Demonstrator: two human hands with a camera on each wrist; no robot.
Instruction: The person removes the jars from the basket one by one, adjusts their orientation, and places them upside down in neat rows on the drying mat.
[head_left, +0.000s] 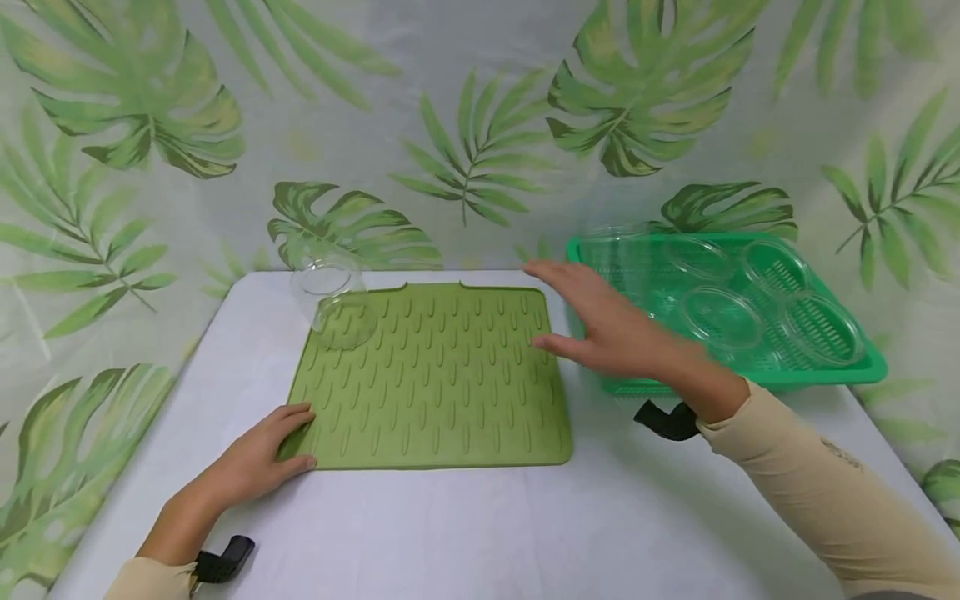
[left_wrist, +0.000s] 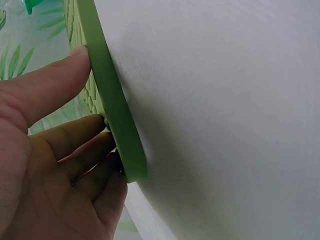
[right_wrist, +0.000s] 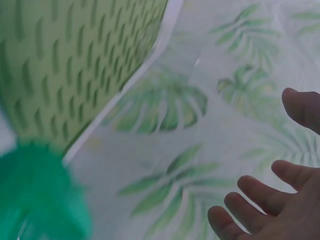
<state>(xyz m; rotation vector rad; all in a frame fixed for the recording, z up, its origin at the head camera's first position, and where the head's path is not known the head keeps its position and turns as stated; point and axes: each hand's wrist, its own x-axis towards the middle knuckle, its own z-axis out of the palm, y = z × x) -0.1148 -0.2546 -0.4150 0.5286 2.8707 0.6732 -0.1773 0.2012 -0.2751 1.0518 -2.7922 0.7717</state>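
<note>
A green ribbed mat [head_left: 442,392] lies flat on the white table. My left hand [head_left: 258,454] touches its near left corner, the thumb and fingertips resting against the edge; the left wrist view shows the same hand [left_wrist: 65,150] close up at the mat's rim [left_wrist: 107,85]. A clear plastic cup [head_left: 335,304] stands at the mat's far left corner. Between the mat and a green basket [head_left: 750,385], my right hand [head_left: 607,325] hovers with its fingers spread and nothing in it. In the right wrist view that hand [right_wrist: 280,195] is at the lower right.
Several clear plastic cups [head_left: 722,317] sit in the green basket on the right, their rims facing up. Behind the white table [head_left: 480,533] hangs a leaf-patterned cloth [head_left: 480,125]. Each wrist carries a black mount [head_left: 667,419].
</note>
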